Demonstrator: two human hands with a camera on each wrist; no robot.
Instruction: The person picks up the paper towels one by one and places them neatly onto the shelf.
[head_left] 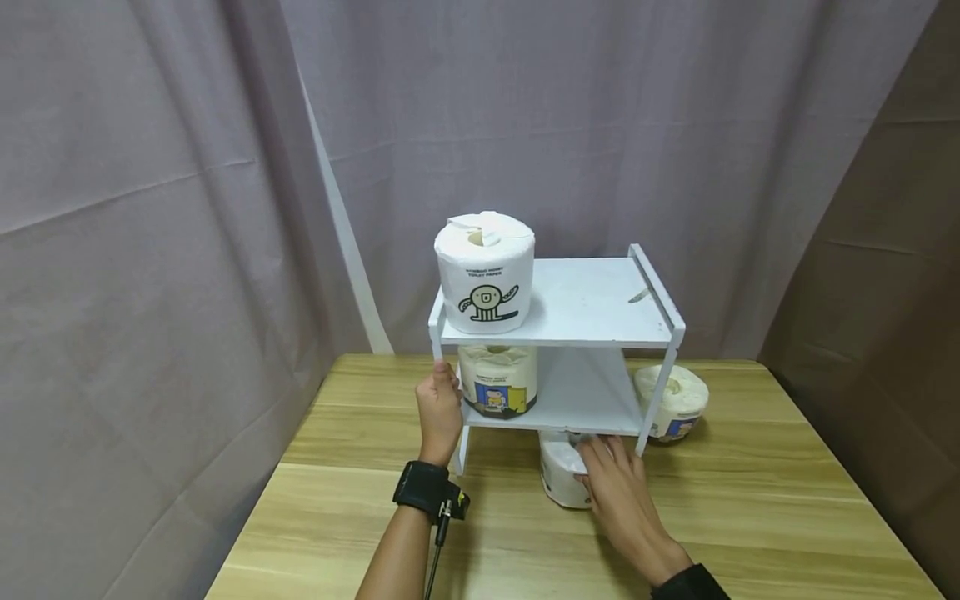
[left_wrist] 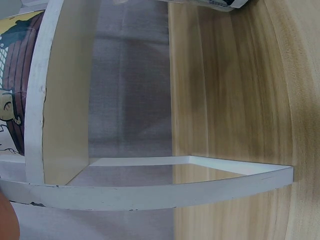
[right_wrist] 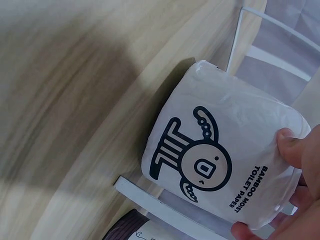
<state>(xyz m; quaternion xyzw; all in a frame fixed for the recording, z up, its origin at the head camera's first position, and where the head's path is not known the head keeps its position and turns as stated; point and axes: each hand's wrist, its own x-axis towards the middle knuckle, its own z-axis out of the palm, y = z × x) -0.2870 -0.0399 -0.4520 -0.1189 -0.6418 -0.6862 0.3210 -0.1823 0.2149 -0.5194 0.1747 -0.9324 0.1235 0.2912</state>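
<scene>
A white two-tier shelf rack [head_left: 588, 304] stands on the wooden table. My left hand [head_left: 439, 417] grips its left front post, thumb pointing up. With my right hand [head_left: 621, 492] I hold a white toilet paper roll [head_left: 558, 483] by its upper part, at the front of the space below the lower tier. The right wrist view shows that roll's printed cartoon side [right_wrist: 200, 160], with the thumb and fingertips pressed on its wrapper. Another white toilet paper roll [head_left: 487, 279] sits on the top tier's left end. Directly below, a cream toilet paper roll [head_left: 498, 383] occupies the lower tier's left end.
One more cream toilet paper roll [head_left: 671, 404] stands on the table [head_left: 780, 492], just beyond the rack's right legs. Grey curtains [head_left: 585, 125] hang behind the table and along its left side. A black strap with a cable [head_left: 431, 492] circles the left wrist.
</scene>
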